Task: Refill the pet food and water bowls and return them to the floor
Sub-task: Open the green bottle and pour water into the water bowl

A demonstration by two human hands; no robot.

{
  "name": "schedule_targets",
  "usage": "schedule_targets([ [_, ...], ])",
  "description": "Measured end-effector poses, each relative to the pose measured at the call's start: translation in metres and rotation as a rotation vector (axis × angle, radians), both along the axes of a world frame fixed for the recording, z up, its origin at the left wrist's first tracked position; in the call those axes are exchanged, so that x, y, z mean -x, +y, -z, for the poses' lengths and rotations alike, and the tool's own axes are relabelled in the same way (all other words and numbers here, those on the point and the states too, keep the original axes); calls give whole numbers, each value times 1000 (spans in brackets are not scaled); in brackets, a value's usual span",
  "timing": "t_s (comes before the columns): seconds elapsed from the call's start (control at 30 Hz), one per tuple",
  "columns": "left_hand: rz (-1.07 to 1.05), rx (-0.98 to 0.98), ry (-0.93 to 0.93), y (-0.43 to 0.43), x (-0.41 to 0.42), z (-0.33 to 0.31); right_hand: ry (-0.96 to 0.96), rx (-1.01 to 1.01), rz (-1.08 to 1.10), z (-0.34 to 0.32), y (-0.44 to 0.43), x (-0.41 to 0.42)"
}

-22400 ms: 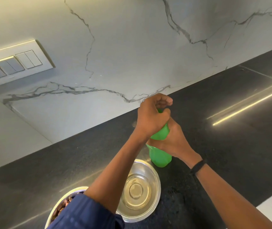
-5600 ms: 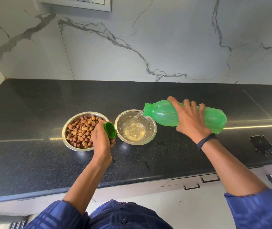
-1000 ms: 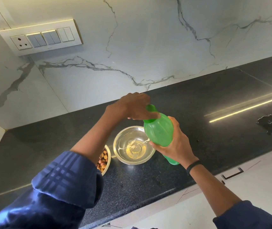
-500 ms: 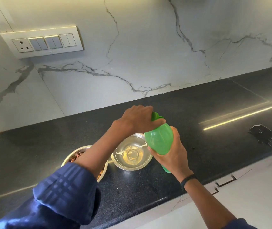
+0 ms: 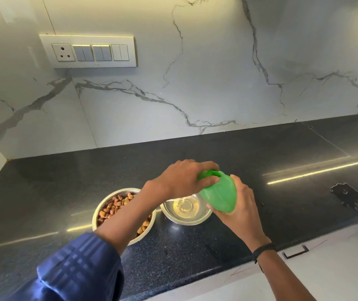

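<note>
Two steel bowls stand side by side on the black counter (image 5: pixel 43 192). The left food bowl (image 5: pixel 106 205) holds brown kibble and is partly hidden by my left forearm. The right water bowl (image 5: pixel 184 216) holds clear water. Above the water bowl my right hand (image 5: pixel 238 209) grips the body of a green plastic bottle (image 5: pixel 219 196), held roughly upright. My left hand (image 5: pixel 184 179) has its fingers curled round the green cap (image 5: pixel 208 173) on the bottle's neck.
A white marble backsplash with a switch panel (image 5: pixel 89 52) rises behind the counter. A small puddle of spilled water (image 5: pixel 349 196) lies on the counter at the right. White cabinet fronts (image 5: pixel 325 270) run below the counter's front edge.
Over the last second the view tilted down and shifted, so both bowls show in full. Both hands keep the bottle over the water bowl, my left hand still on the cap.
</note>
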State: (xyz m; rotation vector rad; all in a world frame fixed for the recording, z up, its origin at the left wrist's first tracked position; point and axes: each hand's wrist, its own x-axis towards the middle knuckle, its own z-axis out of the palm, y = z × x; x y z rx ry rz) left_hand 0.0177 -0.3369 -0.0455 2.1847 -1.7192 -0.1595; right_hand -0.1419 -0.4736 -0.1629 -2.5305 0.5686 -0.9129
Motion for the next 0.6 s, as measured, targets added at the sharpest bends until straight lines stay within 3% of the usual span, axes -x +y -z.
schedule_targets([
  [0.1,-2,96,71,10,-4,1,35,174,119,-15,-7,-5],
  [0.17,-9,144,83,15,-10,2,67,183,167,-29,-16,-12],
  [0.4,-224,177,146,21,-45,13,9,-249,230,-67,-71,-70],
  [0.6,-472,174,192,32,-75,41,14,-414,109,-69,-115,-165],
])
